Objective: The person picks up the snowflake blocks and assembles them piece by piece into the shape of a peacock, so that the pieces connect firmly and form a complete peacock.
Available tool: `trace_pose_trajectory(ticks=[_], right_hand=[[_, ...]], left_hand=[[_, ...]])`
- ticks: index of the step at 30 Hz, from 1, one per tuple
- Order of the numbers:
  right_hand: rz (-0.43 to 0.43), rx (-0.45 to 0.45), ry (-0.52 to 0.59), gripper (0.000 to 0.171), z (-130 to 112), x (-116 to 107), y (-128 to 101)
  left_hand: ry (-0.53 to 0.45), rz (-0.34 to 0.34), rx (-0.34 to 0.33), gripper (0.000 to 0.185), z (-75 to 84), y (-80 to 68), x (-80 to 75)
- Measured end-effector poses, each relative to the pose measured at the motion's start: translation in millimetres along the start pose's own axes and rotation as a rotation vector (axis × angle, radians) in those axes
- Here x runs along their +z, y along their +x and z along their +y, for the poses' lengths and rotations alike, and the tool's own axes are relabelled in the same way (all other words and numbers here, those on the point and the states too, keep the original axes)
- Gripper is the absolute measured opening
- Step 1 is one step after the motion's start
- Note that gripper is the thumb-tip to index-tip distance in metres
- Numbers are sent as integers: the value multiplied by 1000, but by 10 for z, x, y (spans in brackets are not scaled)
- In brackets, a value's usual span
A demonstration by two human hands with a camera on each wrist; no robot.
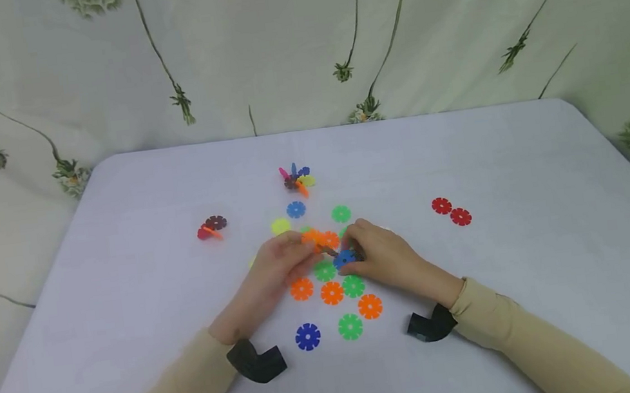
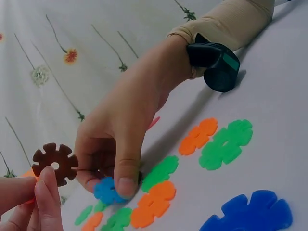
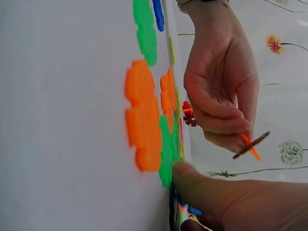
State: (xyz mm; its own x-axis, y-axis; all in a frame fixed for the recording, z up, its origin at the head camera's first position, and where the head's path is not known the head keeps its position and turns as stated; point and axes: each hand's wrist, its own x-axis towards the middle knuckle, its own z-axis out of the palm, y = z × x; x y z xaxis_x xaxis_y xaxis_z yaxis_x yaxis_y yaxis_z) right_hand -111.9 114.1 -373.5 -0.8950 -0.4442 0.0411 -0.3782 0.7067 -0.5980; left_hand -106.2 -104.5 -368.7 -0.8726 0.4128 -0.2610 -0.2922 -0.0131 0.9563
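Observation:
My left hand (image 1: 276,266) pinches a brown notched disc (image 2: 55,163) and an orange notched disc (image 3: 251,148), which cross each other at an angle above the table. To its right, my right hand (image 1: 389,259) is low over the pile, thumb and fingers pinching a blue notched disc (image 2: 107,191). A dark disc edge (image 3: 173,207) shows by those fingers; whether it is held too, I cannot tell. Flat around the hands lie several green discs (image 1: 350,327) and orange discs (image 1: 332,293). The hands partly cover the pile.
Farther back stands a multicoloured cluster of joined discs (image 1: 294,181). A small red, brown and orange group (image 1: 211,227) lies at left, two red discs (image 1: 451,211) at right. A dark blue disc (image 1: 307,337) is nearest the front. Behind the white table (image 1: 520,153) hangs a flowered cloth (image 1: 274,45).

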Motion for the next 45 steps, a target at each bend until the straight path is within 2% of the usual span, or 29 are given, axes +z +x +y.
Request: trace_pose_trajectory(ticks=[3, 6, 9, 11, 15, 22, 30, 33, 36, 37, 39, 42, 45], right_hand=[[33, -42, 88, 14, 58, -14, -17], [118, -101, 246, 2, 123, -57, -80], [193, -168, 437, 5, 136, -92, -145], [203, -209, 551, 8, 116, -94, -170], [184, -250, 627, 11, 61, -64, -183], [248, -265, 560, 13, 17, 18, -207], [375, -367, 453, 14, -16, 136, -236], [383, -400, 441, 16, -28, 145, -242], [335, -391, 449, 15, -37, 84, -221], [308, -374, 448, 14, -28, 48, -204], [255, -314, 435, 16, 2, -47, -154], [209, -182, 351, 22, 76, -172, -30], [141, -47, 195, 26, 138, -224, 116]], left_hand=[[86, -42, -1, 39, -51, -18, -16], [127, -79, -16, 41, -75, -32, -1], [76, -104, -29, 41, -82, -35, 29], [5, -122, -30, 38, -84, -38, 49], [-130, -138, -43, 33, -83, -51, 81], [-224, -71, -104, 34, -70, -71, 148], [-212, -35, -136, 31, -61, -100, 207], [-213, -27, -129, 25, -70, -91, 229], [-187, -34, -111, 22, -51, -89, 210], [-169, -42, -99, 23, -32, -88, 191], [-36, -47, -35, 28, 4, -86, 138], [15, -17, 28, 35, 38, -60, 58], [26, 3, 38, 37, 28, -23, 17]])
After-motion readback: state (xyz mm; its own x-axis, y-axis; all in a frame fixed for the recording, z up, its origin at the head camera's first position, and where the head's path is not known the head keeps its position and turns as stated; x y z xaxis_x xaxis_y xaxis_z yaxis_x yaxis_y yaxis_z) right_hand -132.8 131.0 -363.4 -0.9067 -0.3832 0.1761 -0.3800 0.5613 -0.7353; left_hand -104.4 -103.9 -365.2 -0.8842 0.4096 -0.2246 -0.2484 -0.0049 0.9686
